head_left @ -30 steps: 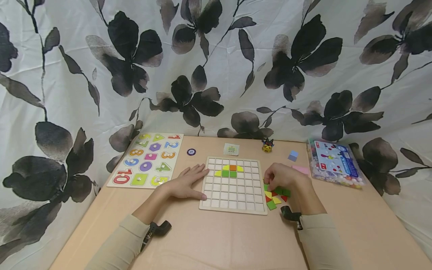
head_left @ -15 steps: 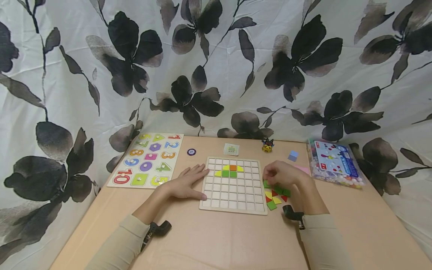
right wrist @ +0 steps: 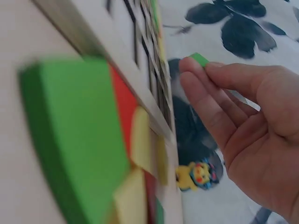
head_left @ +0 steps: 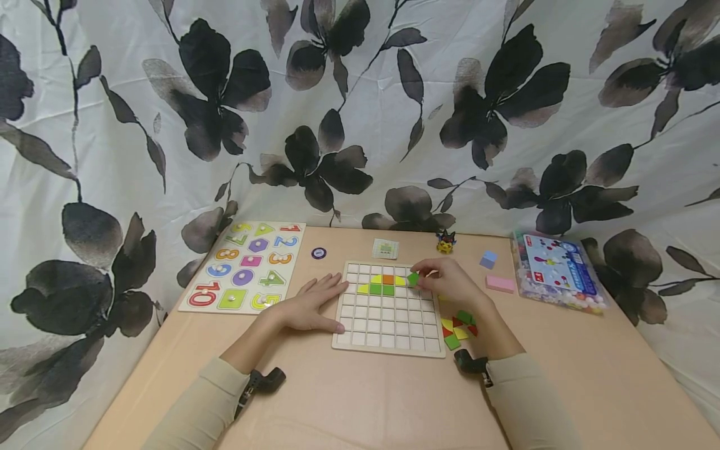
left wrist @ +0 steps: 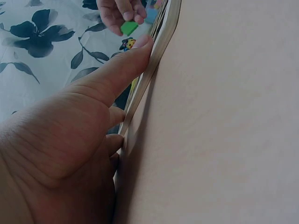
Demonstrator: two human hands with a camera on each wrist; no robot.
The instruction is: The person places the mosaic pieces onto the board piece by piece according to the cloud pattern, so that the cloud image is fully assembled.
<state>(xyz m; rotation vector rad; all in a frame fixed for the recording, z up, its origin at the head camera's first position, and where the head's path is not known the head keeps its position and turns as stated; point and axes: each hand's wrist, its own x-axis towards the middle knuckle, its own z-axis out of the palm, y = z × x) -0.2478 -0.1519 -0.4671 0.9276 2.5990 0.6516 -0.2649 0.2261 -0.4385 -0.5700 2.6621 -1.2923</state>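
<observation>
The right hand (head_left: 450, 282) pinches a green square tile (head_left: 413, 279) between the thumb and fingertips. The tile is held up over the far right part of the grid board (head_left: 380, 325). It is turned a bit crooked, so its sides do not line up with the board's little squares. It looks about as long as it is wide, so I cannot tell a long side. The board lies flat, and its lines run straight away from the person. The left hand (head_left: 309, 307) rests at the board's left edge, fingers a little spread and thumb well apart. On the board, an orange tile (head_left: 389, 280) sits between yellow ones, just past two green ones. Loose tiles (head_left: 461, 334), red, yellow and green, lie by its near right side.
</observation>
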